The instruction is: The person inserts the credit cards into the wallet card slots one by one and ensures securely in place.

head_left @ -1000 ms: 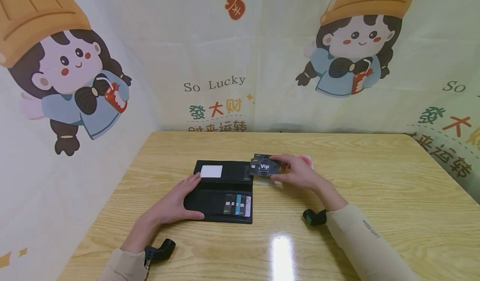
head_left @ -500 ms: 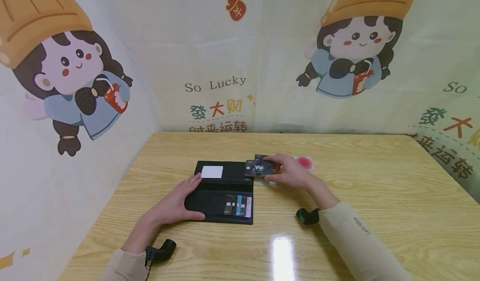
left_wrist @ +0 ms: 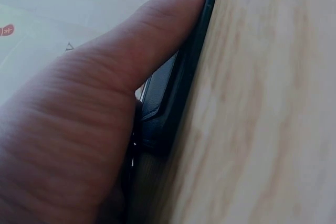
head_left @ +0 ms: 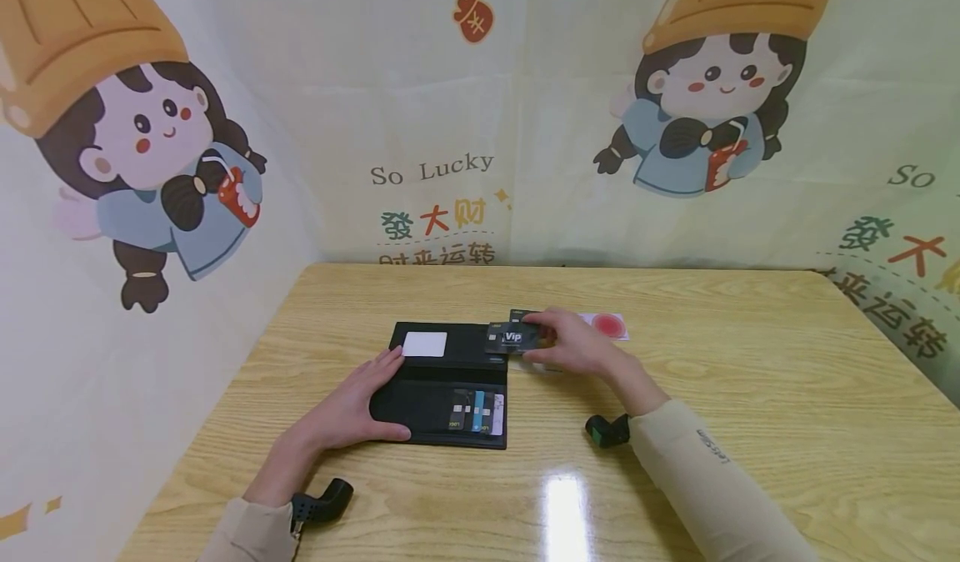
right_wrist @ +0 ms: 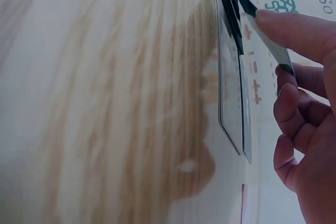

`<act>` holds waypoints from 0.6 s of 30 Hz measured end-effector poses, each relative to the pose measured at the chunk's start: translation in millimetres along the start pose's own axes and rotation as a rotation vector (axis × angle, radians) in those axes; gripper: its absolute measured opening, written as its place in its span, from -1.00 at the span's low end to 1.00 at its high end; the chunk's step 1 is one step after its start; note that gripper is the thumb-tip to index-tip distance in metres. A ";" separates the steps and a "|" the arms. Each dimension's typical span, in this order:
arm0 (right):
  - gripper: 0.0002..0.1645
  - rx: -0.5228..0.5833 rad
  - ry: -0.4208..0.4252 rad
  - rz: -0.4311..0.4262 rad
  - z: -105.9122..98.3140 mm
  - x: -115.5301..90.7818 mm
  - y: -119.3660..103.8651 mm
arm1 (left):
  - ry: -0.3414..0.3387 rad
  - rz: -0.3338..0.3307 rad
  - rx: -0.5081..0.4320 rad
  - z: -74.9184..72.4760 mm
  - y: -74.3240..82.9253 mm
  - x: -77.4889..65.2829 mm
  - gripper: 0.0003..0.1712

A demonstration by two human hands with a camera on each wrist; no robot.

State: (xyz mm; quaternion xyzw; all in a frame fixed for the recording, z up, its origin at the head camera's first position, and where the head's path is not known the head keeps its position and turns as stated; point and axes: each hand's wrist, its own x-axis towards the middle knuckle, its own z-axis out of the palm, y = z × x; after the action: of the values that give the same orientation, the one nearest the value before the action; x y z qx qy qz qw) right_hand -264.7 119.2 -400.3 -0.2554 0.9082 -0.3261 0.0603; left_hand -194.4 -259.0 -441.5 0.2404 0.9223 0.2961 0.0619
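A black wallet [head_left: 416, 408] lies unfolded on the table, with a white card [head_left: 423, 344] in its upper panel and several cards [head_left: 477, 412] in the lower right slots. My left hand [head_left: 348, 402] rests on its left side, thumb along the near edge; in the left wrist view the thumb presses on the wallet border [left_wrist: 163, 103]. Thumb and fingers of my right hand [head_left: 588, 347] pinch a black Vip card [head_left: 501, 338] by its right end. Its left end overlaps the upper panel's right edge; whether it sits inside a slot, I cannot tell.
Behind the right hand lie another black card [head_left: 517, 315] and a pink-white card with a red circle [head_left: 609, 325]. Cards [right_wrist: 231, 93] show edge-on in the right wrist view. A printed cloth [head_left: 420, 112] hangs behind the wooden table [head_left: 712, 337].
My right hand has carried the Vip card left, from beside the wallet to over its upper right edge. The left hand and the wallet have stayed put.
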 end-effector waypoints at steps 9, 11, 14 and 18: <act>-0.31 0.018 -0.080 -0.003 2.0 4.2 -1.5 | -0.004 0.006 -0.007 1.2 -2.7 2.1 0.32; -0.32 0.018 -0.096 -0.007 1.8 5.8 -1.2 | -0.002 0.013 -0.009 1.0 -3.7 2.7 0.32; -0.32 0.010 -0.113 -0.021 1.5 8.8 -0.6 | 0.000 0.020 -0.012 0.3 -5.1 3.6 0.32; -0.28 -0.056 -0.118 -0.032 3.8 12.6 -1.1 | 0.003 0.021 -0.009 -0.3 -6.6 4.4 0.33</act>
State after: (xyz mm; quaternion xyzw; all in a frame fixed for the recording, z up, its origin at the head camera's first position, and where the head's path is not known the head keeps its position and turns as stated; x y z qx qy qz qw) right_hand -274.1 110.0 -401.9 -0.2902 0.9077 -0.2857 0.1012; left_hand -201.0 -261.7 -445.0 0.2492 0.9186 0.3011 0.0585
